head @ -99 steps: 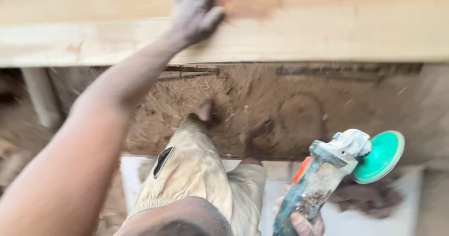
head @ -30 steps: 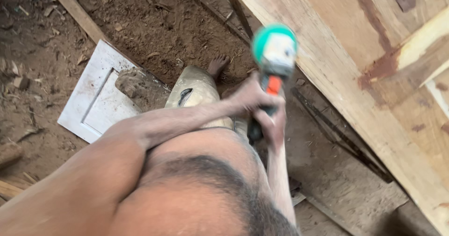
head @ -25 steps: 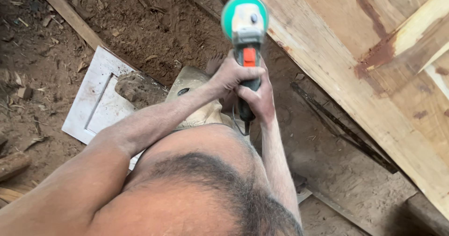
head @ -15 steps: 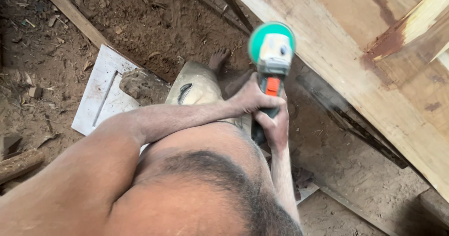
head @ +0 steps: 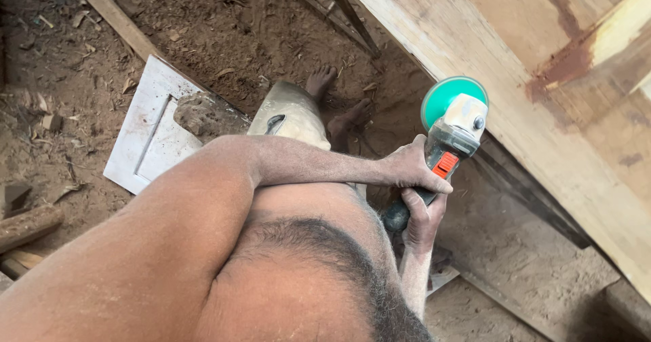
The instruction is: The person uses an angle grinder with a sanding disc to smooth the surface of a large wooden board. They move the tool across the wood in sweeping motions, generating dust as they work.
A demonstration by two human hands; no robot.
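While both hands clasp its body right of centre frame, an angle grinder (head: 451, 128) with a green disc and an orange switch points up toward the pale wooden planks (head: 522, 64) filling the upper right. The left hand (head: 413, 169) wraps the tool just below the head, and the right hand (head: 420, 216) grips the dark handle beneath it. A white panel (head: 139, 138) lies on the sawdust-strewn ground (head: 224, 37) at left, near the person's bare feet (head: 336, 98).
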